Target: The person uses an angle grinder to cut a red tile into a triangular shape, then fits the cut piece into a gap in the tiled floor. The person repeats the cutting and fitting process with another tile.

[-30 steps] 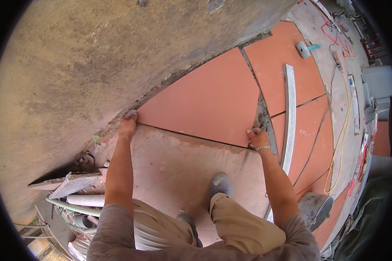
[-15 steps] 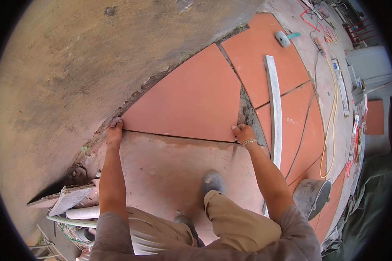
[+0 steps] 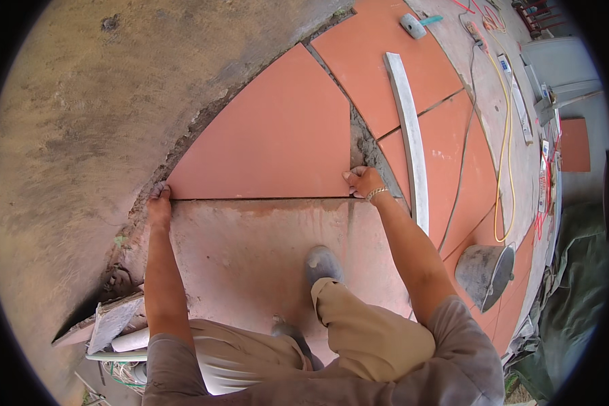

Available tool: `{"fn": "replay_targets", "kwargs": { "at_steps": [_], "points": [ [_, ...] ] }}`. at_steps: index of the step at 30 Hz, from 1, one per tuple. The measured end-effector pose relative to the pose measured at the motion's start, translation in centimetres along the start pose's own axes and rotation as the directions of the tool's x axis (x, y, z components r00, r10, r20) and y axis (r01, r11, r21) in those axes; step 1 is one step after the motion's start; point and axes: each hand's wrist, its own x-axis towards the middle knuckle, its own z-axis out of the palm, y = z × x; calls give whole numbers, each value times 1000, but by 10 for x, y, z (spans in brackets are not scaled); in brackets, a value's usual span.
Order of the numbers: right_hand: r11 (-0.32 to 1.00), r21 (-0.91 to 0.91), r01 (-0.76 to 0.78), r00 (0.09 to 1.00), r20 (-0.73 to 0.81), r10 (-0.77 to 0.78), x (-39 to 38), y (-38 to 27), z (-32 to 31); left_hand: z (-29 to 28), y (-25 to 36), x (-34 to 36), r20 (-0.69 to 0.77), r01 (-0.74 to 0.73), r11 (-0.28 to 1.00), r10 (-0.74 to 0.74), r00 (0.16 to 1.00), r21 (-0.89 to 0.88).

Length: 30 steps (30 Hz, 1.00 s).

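A large square terracotta floor tile [image 3: 271, 135] lies in front of me, between the stained wall and a strip of grey mortar [image 3: 367, 145]. My left hand [image 3: 159, 195] grips its near left corner, close against the wall, fingers curled. At the near right corner my right hand [image 3: 365, 181], with a chain bracelet at the wrist, pinches the tile's edge beside the mortar. A dark narrow gap runs along the tile's near edge, next to the dusty floor where my boots [image 3: 323, 262] stand.
Laid tiles [image 3: 392, 61] extend to the right. On them lie a long metal straightedge [image 3: 409, 135], a mallet [image 3: 413, 27] and a tilted bucket [image 3: 480, 274]. Yellow and dark cables [image 3: 511, 162] trail farther right. The rough wall [image 3: 101, 122] borders the left; boards [image 3: 115, 321] lean at lower left.
The view has shifted, so the scene sits farther left and higher. Both hands keep to the tile's near corners; any movement of the tile itself is hard to make out.
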Motion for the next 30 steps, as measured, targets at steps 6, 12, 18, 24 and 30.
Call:
{"fn": "replay_targets", "kwargs": {
  "at_steps": [6, 12, 18, 24, 30],
  "points": [
    [993, -108, -40, 997, 57, 46, 0, -5, -8, 0, 0, 3, -21, 48, 999, -48, 999, -1],
    [995, -100, -7, 998, 66, 14, 0, -6, -7, -1, -3, 5, 11, 38, 998, -38, 999, -42],
    [999, -48, -8, 999, 44, 10, 1, -1, -4, -8, 7, 1, 19, 70, 996, -71, 997, 58],
    [999, 9, 34, 999, -1, -34, 0, 8, 1, -9, 18, -3, 50, 38, 992, -44, 998, 116],
    [999, 44, 10, 1000, -7, -10, -2, 4, 5, -10, 38, -16, 118, 166, 985, -161, 980, -40]
  ]
}}
